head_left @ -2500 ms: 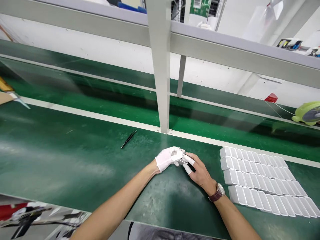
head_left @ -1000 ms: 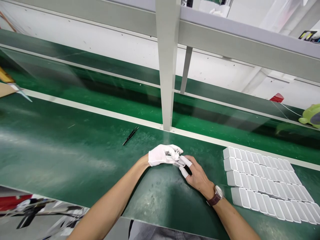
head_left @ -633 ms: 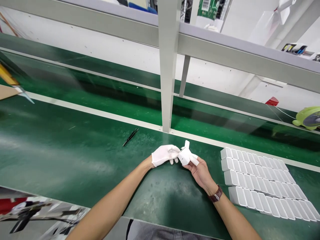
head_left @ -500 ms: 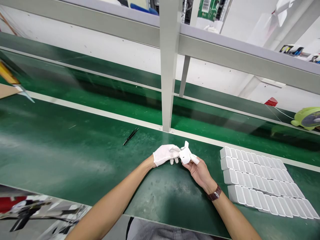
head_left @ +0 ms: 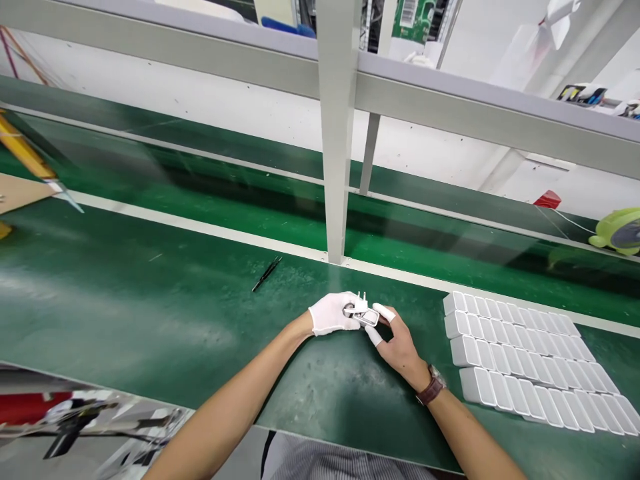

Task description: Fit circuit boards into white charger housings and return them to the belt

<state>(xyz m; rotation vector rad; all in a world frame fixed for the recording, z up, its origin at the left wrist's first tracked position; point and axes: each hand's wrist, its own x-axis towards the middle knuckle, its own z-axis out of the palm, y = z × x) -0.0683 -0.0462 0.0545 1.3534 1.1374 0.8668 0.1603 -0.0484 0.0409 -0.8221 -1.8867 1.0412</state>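
Note:
Held in front of me over the green bench is a small white charger housing (head_left: 369, 317), its open side showing and two thin prongs standing up at its left part. My left hand (head_left: 334, 313), in a white glove, is closed around the left end. My right hand (head_left: 400, 343) has white covers on thumb and forefinger and pinches the right end between them. What lies inside the housing is too small to make out. Black tweezers (head_left: 267, 274) lie on the bench beyond my left hand.
Several rows of white plastic cases (head_left: 530, 363) stand on the bench at right. A grey post (head_left: 334, 147) rises behind my hands from a pale strip. A yellow-handled tool (head_left: 30, 153) is at far left, a green fan (head_left: 617, 231) at far right.
The housing has been turned: its flat face with a small slot showed before, now its open side and prongs show. My right thumb and forefinger have shifted to its right end.

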